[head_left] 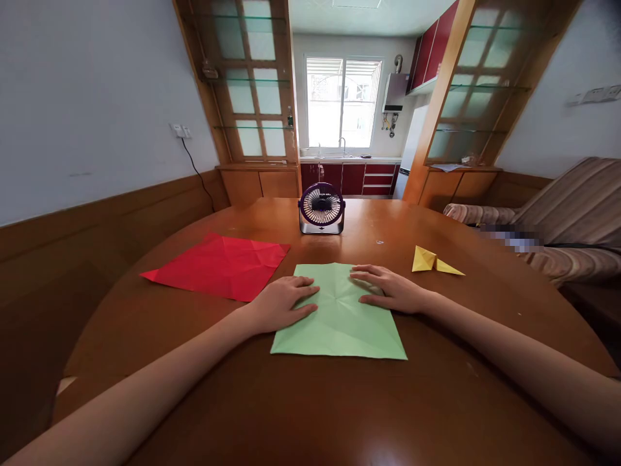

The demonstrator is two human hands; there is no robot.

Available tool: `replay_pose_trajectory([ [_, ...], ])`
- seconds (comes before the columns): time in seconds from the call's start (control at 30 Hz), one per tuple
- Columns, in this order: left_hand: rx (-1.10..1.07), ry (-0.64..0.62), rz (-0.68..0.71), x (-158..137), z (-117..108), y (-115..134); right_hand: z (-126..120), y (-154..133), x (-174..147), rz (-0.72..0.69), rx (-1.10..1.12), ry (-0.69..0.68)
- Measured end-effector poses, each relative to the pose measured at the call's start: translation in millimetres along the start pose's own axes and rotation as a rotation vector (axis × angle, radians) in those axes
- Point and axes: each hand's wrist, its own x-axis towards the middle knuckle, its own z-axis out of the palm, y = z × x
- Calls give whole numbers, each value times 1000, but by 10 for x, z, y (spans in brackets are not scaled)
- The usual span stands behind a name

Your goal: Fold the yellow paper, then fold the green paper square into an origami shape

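Note:
A creased sheet of light green paper lies flat on the wooden table, with fold lines meeting near its middle. My left hand rests on its left edge, fingers stretched out and pointing inward. On the right edge lies my right hand, its fingers spread over the upper part of the sheet. Neither hand grips anything. Left of the green sheet is a larger creased red paper. A small folded yellow paper piece sits to the right, beyond my right hand.
A small dark purple desk fan stands on the table beyond the green sheet. A striped armchair is by the table's right side. A wall with a plugged-in black cord borders the left.

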Motion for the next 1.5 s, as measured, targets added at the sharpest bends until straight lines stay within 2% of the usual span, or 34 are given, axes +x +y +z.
replay_pose_trajectory([
  [0.1,74,49,57,7,-23,50,22,-1,18,60,-162,80],
  [0.2,117,87,133,14,-31,99,12,-13,31,50,-186,56],
  [0.5,-16,185,205,53,13,170,-23,129,7,26,128,-117],
  [0.6,-32,132,205,69,84,149,9,156,20,21,180,-128],
  [0.73,-6,-13,176,67,116,138,8,131,29,73,77,-1],
  [0.83,41,18,154,58,73,172,-43,93,23,196,-98,107],
  [0.9,86,54,148,58,38,199,-84,81,17,250,-145,107],
  [1.1,167,94,133,124,38,216,-102,147,10,310,-72,91],
  [1.27,77,167,150,211,141,192,-43,204,25,321,27,157],
  [1.37,12,123,151,236,181,165,-39,211,36,327,55,181],
  [1.5,-9,37,87,261,193,85,-58,211,52,366,133,248],
])
